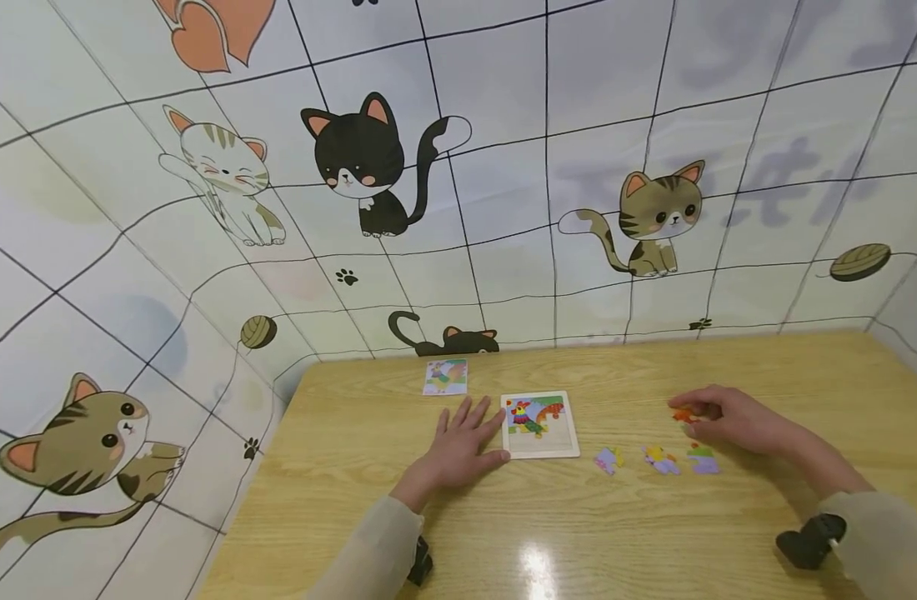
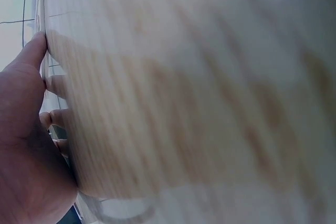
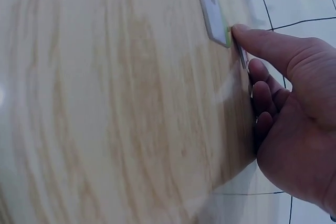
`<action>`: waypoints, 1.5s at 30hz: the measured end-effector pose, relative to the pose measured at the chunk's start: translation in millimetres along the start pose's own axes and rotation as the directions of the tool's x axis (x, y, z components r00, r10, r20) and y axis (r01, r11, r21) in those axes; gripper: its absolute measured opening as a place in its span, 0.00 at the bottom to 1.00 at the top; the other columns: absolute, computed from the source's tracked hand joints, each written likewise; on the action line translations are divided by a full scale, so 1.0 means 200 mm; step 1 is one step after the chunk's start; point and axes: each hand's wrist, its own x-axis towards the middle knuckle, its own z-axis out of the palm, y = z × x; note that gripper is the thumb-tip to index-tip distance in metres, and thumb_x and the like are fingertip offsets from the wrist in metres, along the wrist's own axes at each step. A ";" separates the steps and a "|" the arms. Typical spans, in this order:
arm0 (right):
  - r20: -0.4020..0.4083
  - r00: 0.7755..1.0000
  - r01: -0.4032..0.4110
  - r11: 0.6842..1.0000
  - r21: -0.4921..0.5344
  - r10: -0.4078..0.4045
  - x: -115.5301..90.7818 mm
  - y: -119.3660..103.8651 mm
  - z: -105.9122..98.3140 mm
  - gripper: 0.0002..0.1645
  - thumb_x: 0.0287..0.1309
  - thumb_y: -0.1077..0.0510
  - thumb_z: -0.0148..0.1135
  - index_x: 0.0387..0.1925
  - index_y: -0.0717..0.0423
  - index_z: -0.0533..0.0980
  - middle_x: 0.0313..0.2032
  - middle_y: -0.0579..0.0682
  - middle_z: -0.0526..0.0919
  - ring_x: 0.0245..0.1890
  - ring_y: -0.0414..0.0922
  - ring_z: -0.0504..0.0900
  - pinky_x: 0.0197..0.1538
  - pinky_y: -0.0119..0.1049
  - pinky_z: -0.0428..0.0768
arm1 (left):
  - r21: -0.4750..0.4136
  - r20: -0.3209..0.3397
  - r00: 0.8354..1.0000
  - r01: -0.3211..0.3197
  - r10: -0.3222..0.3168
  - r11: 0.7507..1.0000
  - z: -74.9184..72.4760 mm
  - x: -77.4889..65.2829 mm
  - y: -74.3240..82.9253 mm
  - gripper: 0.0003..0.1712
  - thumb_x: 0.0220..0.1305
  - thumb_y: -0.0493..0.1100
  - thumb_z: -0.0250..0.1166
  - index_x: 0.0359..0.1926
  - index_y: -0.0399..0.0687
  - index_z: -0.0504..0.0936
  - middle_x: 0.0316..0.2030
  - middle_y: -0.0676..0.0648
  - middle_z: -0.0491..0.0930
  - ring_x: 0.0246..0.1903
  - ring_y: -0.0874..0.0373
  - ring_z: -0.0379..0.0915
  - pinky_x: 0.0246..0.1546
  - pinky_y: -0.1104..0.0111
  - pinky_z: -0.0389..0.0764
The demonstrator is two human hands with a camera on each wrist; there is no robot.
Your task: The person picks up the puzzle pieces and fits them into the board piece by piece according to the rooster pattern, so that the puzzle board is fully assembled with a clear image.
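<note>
A square jigsaw tray (image 1: pixel 542 454) with a pale frame lies on the table, partly filled with a colourful rooster picture; its lower part shows bare board. My left hand (image 1: pixel 458 450) rests palm down at the tray's left side, fingers spread, with the thumb and a finger at the frame. Off to the right, my right hand (image 1: pixel 739 421) pinches an orange jigsaw piece (image 1: pixel 683 415) between thumb and fingers, low over the table. In the right wrist view the thumb (image 3: pixel 262 43) meets the edge of a thin piece (image 3: pixel 241 56); the fingers partly hide it.
Between tray and right hand lie loose jigsaw pieces: a lilac and yellow one (image 1: pixel 608 460), a yellow and lilac cluster (image 1: pixel 661 460) and a green and lilac one (image 1: pixel 703 460). A rooster picture card (image 1: pixel 445 377) lies behind the left hand. A cat-patterned wall covering (image 1: pixel 503 250) borders the wooden table (image 1: pixel 616 533).
</note>
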 end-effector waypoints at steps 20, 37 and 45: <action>-0.068 0.992 -0.103 0.994 0.037 0.105 0.00 -0.01 0.04 0.23 0.56 0.61 0.76 0.49 0.66 0.76 0.36 0.49 0.78 0.32 0.38 0.69 0.33 0.33 0.70 | -0.010 -0.007 1.000 -0.009 0.009 1.000 0.00 -0.02 -0.01 0.40 0.76 0.64 0.53 0.81 0.55 0.57 0.81 0.44 0.45 0.79 0.39 0.32 0.73 0.37 0.36; -0.117 0.985 -0.110 0.982 0.152 0.128 0.06 -0.10 0.10 0.14 0.67 0.63 0.67 0.48 0.69 0.77 0.37 0.53 0.82 0.33 0.40 0.80 0.34 0.34 0.81 | -0.019 -0.011 1.000 -0.010 0.010 1.000 0.01 -0.01 -0.02 0.41 0.76 0.64 0.54 0.81 0.56 0.57 0.81 0.44 0.46 0.79 0.40 0.31 0.72 0.36 0.36; -0.092 0.990 -0.075 0.958 0.277 0.104 0.17 -0.24 0.19 0.11 0.69 0.64 0.64 0.48 0.68 0.77 0.35 0.54 0.81 0.30 0.45 0.80 0.31 0.35 0.80 | -0.015 -0.013 1.000 -0.015 0.015 1.000 0.01 0.00 -0.02 0.40 0.77 0.64 0.53 0.81 0.55 0.56 0.81 0.45 0.45 0.80 0.40 0.31 0.72 0.37 0.36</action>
